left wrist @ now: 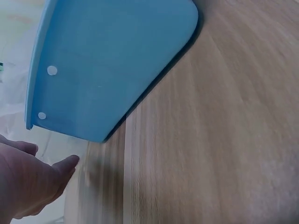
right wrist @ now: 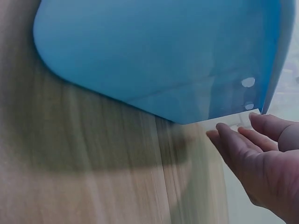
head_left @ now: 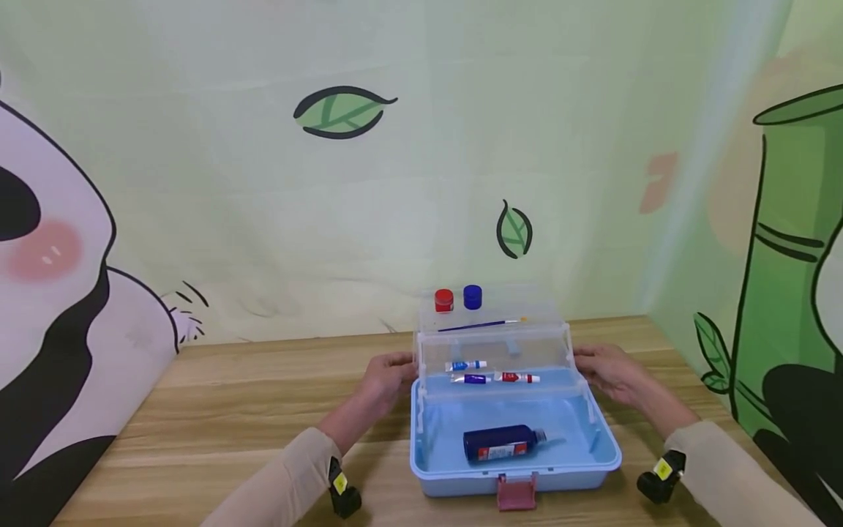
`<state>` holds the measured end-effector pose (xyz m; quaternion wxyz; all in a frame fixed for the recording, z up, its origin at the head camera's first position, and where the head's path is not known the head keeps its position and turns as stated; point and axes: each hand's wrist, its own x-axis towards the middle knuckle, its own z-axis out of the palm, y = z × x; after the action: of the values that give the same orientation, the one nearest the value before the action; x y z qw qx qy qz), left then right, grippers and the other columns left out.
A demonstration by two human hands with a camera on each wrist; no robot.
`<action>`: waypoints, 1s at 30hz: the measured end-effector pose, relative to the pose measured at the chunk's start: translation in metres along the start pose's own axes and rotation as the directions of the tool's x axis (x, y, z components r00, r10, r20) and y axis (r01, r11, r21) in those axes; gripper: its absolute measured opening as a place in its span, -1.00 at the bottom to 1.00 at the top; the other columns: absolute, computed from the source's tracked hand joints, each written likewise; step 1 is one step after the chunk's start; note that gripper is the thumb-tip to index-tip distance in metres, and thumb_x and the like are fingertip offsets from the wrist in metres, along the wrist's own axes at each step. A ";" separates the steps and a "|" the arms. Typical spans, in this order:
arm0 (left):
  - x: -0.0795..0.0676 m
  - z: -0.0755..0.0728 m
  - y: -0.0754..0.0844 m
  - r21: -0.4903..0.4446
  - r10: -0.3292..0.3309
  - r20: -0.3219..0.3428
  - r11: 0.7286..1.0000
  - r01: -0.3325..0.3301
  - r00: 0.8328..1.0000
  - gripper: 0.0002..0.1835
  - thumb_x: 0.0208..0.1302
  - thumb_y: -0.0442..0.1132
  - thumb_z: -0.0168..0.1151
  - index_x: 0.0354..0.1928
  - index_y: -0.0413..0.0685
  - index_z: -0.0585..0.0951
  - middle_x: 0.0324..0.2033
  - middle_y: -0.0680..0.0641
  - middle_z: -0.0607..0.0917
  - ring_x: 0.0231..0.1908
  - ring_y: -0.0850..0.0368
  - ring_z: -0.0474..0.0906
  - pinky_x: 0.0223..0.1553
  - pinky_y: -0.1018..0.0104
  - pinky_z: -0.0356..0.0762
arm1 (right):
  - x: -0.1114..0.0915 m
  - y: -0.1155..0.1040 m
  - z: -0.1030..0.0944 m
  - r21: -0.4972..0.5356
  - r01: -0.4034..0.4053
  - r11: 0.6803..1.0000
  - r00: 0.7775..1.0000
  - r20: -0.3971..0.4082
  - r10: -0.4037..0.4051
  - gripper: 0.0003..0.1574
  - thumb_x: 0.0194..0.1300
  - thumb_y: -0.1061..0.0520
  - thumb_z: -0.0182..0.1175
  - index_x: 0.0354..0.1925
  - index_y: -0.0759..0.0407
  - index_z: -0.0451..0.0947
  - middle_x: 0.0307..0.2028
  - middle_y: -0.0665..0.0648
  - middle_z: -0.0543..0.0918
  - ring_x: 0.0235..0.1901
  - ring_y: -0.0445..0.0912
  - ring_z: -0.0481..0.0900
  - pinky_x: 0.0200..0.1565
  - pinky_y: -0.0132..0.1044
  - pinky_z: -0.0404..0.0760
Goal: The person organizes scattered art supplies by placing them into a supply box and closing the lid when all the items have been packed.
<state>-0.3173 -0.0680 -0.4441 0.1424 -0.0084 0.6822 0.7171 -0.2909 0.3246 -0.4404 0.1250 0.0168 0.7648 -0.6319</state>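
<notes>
A light-blue box (head_left: 514, 479) with a pink latch (head_left: 516, 495) stands open on the table, its clear trays (head_left: 494, 338) folded up and back. In the base lies a dark-blue bottle (head_left: 497, 443) with a red-and-white label. Blue (head_left: 466, 365), purple (head_left: 470, 379) and red (head_left: 516, 378) paint tubes rest in the clear tray section. Farther back are a paintbrush (head_left: 484, 324), a red jar (head_left: 444, 300) and a blue jar (head_left: 472, 296). My left hand (head_left: 388, 379) is at the rear left side, fingers extended. Opposite it, my right hand (head_left: 611, 372) has straight fingers by the rear right corner. Contact is unclear.
The wooden table (head_left: 263, 410) extends left of the box and in a narrower strip to its right. Behind it hangs a pale green backdrop (head_left: 428, 183) printed with leaves, with a panda at the left and bamboo at the right.
</notes>
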 end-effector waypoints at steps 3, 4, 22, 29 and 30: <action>-0.002 -0.001 -0.001 0.005 0.030 -0.016 1.000 -0.030 0.999 -0.61 0.48 -0.38 0.15 0.29 -0.32 0.52 0.18 -0.31 0.60 0.14 -0.14 0.62 0.17 0.08 0.57 | -0.002 0.000 0.003 0.015 0.027 1.000 1.000 -0.014 -0.027 -0.37 0.60 0.26 -0.05 0.46 0.55 0.09 0.42 0.56 0.22 0.18 -0.02 0.55 0.10 -0.28 0.62; -0.002 -0.002 -0.001 0.010 0.042 -0.023 0.999 -0.042 0.999 -0.61 0.47 -0.38 0.16 0.28 -0.31 0.52 0.18 -0.30 0.61 0.13 -0.13 0.63 0.15 0.09 0.58 | -0.003 0.000 0.004 0.015 0.033 0.999 0.999 -0.022 -0.033 -0.37 0.60 0.26 -0.05 0.46 0.53 0.09 0.43 0.55 0.21 0.21 0.02 0.53 0.11 -0.26 0.61; -0.016 -0.024 0.001 0.011 0.186 -0.152 0.982 -0.186 0.971 -0.55 0.38 -0.52 0.18 0.26 -0.09 0.61 0.21 -0.26 0.57 0.14 -0.15 0.59 0.05 0.12 0.65 | -0.020 -0.011 0.027 0.122 0.036 0.992 0.999 0.004 -0.037 -0.24 0.54 0.16 0.10 0.56 0.19 0.09 0.42 0.45 0.32 0.20 0.18 0.56 0.11 0.13 0.61; -0.026 -0.037 0.005 -0.055 0.190 -0.192 0.977 -0.204 0.963 -0.56 0.36 -0.52 0.21 0.21 -0.04 0.67 0.19 -0.18 0.61 0.04 -0.07 0.67 0.03 0.08 0.66 | -0.025 -0.013 0.036 0.195 0.009 0.981 0.993 0.110 -0.031 -0.13 0.56 0.23 0.03 0.63 0.01 -0.12 0.53 0.46 0.05 0.33 0.24 0.41 0.17 0.30 0.50; -0.027 -0.039 0.005 -0.073 0.198 -0.192 0.974 -0.215 0.961 -0.57 0.34 -0.53 0.23 0.20 -0.07 0.67 0.18 -0.19 0.61 0.03 -0.07 0.68 0.03 0.09 0.66 | -0.025 -0.014 0.037 0.207 0.011 0.978 0.993 0.115 -0.036 -0.13 0.57 0.20 0.03 0.63 0.00 -0.13 0.54 0.45 0.02 0.33 0.22 0.40 0.17 0.30 0.51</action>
<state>-0.2997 -0.1118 -0.4362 0.0028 -0.0101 0.6554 0.7552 -0.2624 0.2891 -0.4280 0.1601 -0.0168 0.6868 -0.7088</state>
